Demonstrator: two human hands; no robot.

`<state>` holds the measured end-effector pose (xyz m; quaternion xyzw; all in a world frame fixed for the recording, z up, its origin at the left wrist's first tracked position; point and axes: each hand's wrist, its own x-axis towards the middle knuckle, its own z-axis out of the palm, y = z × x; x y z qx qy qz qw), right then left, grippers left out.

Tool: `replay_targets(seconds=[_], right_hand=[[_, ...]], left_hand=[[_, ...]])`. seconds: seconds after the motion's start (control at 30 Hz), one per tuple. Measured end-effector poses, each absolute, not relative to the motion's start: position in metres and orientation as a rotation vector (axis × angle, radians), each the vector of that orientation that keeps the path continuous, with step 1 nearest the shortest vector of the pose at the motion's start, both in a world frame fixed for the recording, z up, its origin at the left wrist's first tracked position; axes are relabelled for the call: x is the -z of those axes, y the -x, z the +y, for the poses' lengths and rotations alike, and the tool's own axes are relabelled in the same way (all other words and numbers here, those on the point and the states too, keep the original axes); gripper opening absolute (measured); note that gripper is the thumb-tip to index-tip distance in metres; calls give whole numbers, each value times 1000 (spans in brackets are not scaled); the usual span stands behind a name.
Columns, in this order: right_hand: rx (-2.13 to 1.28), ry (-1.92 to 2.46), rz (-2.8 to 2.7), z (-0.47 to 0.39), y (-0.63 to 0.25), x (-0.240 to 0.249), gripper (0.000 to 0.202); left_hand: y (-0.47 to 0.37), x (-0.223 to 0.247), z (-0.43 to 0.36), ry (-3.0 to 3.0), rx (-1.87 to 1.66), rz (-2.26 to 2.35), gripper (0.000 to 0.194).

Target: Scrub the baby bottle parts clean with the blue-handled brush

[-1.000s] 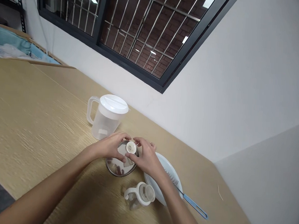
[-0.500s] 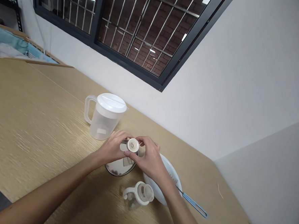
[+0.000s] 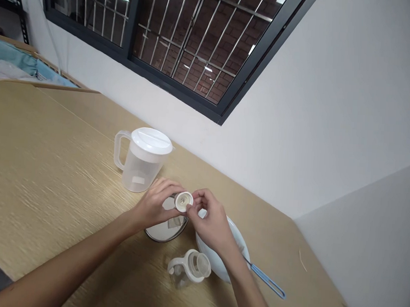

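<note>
A small round white cap [image 3: 183, 201], its hollow ringed side facing me, is held up between my hands. My left hand [image 3: 158, 201] grips it from the left, thumb below and fingers above. At the cap's right rim, the thumb and fingers of my right hand [image 3: 210, 218] are pinched together. Below my left hand lies a round pale dish [image 3: 163, 233] with a dark shiny rim, partly covered by the hands. Nearer to me stands a small clear jug [image 3: 188, 269] with a white collar and handle, its mouth uncovered.
A lidded translucent pitcher [image 3: 144, 161] stands behind my left hand. Partly under my right forearm is a white bowl [image 3: 237, 229] with a blue-handled utensil [image 3: 268, 281] resting in it. The wooden table [image 3: 68, 163] meets a white wall with a barred window above.
My hands have shifted slightly to the right with the cap. The cap's inside shows more fully, and my right fingers have drawn closer together at its right edge.
</note>
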<state>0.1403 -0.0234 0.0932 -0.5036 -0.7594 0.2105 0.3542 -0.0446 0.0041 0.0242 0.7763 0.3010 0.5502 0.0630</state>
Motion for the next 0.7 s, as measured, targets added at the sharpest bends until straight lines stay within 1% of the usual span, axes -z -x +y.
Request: replay_targets(seconds=[0.2, 0.33, 0.4, 0.7], right_hand=[[-539, 1306, -1915, -26, -136, -92, 17], [-537, 1294, -1931, -30, -134, -95, 23], [-505, 1316, -1941, -31, -132, -97, 25], [-358, 1387, -1956, -28, -126, -92, 24]], left_hand=[[45, -26, 3, -2375, -1704, 886, 30], [44, -26, 4, -2384, -1784, 867, 31], [44, -25, 5, -2397, -1804, 868, 31], [45, -20, 6, -2444, -1857, 914, 32]])
